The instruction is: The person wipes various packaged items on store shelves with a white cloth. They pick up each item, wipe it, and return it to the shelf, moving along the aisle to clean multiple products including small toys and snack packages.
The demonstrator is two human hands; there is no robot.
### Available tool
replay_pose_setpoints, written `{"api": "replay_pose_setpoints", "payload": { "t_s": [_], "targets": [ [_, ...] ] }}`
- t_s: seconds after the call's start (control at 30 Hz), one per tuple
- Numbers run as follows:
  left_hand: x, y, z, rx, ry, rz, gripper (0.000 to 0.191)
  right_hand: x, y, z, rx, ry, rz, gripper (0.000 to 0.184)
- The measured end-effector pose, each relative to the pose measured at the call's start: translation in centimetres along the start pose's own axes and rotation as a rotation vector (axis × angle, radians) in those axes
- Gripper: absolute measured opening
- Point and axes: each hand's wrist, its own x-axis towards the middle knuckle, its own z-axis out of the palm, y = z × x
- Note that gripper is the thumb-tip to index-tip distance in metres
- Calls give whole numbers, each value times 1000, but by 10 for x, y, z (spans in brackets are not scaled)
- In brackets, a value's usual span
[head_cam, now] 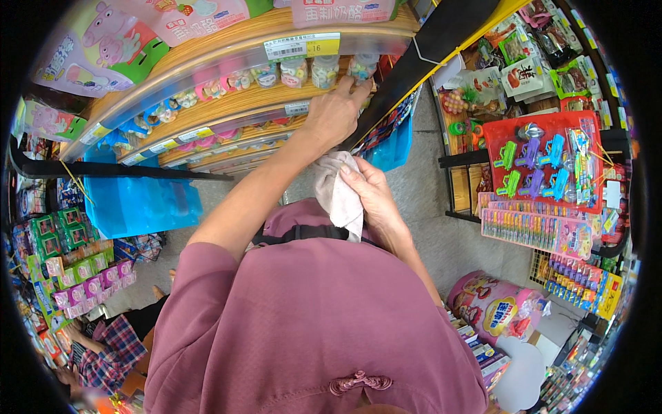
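My left hand point(333, 116) reaches up to the shelf, its fingertips at the front of a small clear jar of pastel candies point(362, 67). Whether the fingers grip the jar or only touch it is unclear. A pale, crumpled cloth point(339, 189) hangs from my right hand point(372, 186), pinched under the thumb before my waist. Beside the touched jar stand more candy jars, one with pale rings point(325, 71) and one with a pink label point(294, 72). They line a wood-grain shelf point(248, 99) behind a clear plastic front strip.
Large cartoon-printed pouches point(111, 46) fill the shelf above. A black post with yellow edging point(393, 77) rises right of the jars. Blue plastic bins point(142, 204) sit low at left. A red tray of toy guns point(543, 160) hangs at right. Behind me at left, a person in plaid point(116, 352) sits.
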Motion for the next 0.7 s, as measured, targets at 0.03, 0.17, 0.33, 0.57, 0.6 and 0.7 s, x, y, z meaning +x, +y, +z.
{"api": "replay_pose_setpoints", "payload": {
  "t_s": [0.03,0.17,0.33,0.57,0.6,0.7],
  "targets": [
    [2,0,1,6,-15,-19,60,-1,0,0,-1,8,4,37],
    [5,-1,3,17,-29,-60,61,-2,0,-1,35,28,7,37],
    [2,-2,6,-10,56,-32,58,0,2,-1,57,-4,1,36],
    [-39,-8,-8,-148,122,-101,37,6,6,2,30,-2,-8,34],
    [-41,-11,-10,-149,120,-135,36,7,6,2,30,-13,-2,34],
    [-44,-16,-14,-150,139,-195,34,10,7,4,6,-44,17,34]
  ]
}}
